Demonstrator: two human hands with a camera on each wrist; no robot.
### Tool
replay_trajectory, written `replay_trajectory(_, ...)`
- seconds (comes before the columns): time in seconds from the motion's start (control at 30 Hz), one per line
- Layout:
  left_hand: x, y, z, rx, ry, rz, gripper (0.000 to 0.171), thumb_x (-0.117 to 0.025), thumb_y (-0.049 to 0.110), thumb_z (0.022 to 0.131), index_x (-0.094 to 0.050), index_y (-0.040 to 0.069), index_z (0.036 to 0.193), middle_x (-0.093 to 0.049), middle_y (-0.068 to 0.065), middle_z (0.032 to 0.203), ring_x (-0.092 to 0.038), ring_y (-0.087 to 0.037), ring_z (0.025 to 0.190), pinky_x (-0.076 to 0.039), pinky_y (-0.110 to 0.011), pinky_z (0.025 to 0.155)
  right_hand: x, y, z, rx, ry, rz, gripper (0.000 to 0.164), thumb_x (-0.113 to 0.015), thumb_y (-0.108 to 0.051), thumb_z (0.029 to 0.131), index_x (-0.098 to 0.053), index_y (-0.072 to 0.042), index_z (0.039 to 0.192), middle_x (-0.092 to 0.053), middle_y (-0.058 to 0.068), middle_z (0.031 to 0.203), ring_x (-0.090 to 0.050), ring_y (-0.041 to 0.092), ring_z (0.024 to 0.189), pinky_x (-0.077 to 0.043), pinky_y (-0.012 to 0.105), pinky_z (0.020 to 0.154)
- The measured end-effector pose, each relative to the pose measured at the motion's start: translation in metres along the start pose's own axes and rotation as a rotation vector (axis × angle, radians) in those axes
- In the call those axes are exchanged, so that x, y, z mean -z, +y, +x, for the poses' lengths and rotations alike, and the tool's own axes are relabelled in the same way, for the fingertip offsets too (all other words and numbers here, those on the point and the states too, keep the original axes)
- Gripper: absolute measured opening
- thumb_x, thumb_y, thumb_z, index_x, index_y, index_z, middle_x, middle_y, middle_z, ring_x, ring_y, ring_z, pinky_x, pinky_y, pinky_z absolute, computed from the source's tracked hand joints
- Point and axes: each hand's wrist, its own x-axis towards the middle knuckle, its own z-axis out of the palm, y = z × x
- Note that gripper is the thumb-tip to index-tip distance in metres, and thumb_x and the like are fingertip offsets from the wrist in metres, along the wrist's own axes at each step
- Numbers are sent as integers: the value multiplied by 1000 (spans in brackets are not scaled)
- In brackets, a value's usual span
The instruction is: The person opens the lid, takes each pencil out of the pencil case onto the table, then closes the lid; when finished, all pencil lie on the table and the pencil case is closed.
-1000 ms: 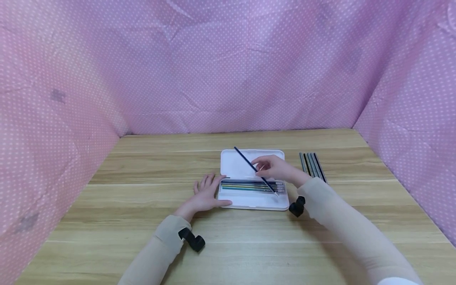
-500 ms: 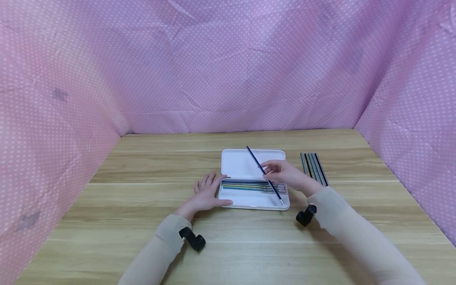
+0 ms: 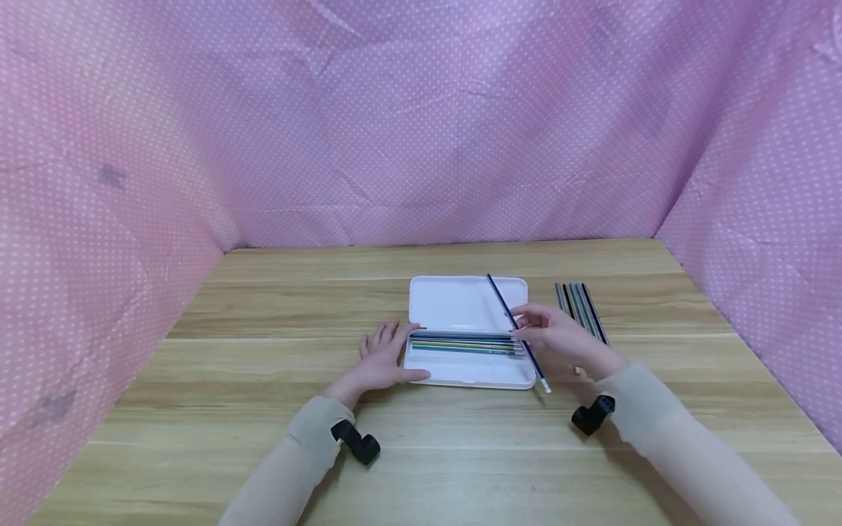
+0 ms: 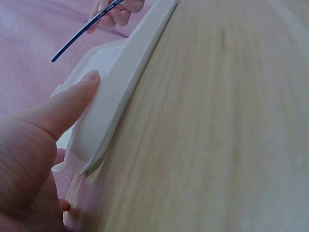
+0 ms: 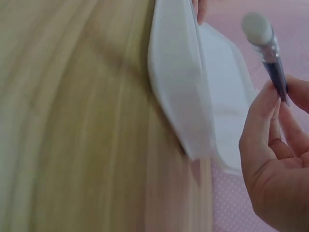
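Note:
A white pencil case lies unfolded on the table, its lid toward the back. Several pencils lie side by side in its base. My left hand rests on the case's left end with fingers spread; its thumb touches the front rim in the left wrist view. Between thumb and fingertips, my right hand pinches a dark blue pencil by its middle, slanted above the case's right end. Its white eraser points toward me, in a metal band.
Right of the case, a row of several dark and grey-green pencils lies on the wooden table, partly hidden by my right hand. Pink dotted cloth hangs behind and along both sides.
My right hand has carried the dark blue pencil to the right, from over the case's middle to its right end. My left hand stays on the case's left end.

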Motion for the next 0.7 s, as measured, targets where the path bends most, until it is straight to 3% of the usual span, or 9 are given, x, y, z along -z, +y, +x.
replay_trajectory(0.3, 0, 0, -1, 2, 1, 5, 87, -72, 52, 76, -28, 28, 146, -11, -19, 157, 0, -42, 143, 6, -65, 106, 18, 16, -19, 15, 26, 12, 53, -60, -13, 91, -40, 5, 137, -55, 14, 108, -52, 12, 90, -50, 24, 72)
replay_trajectory(0.7, 0, 1, -1, 4, 1, 6, 86, -72, 53, 76, -28, 28, 146, -11, -19, 157, -2, -41, 144, 6, -65, 107, 44, 33, -43, -40, 58, 122, 59, -58, -12, 93, -29, 10, 140, -49, -3, 100, -53, 2, 86, -51, 24, 72)
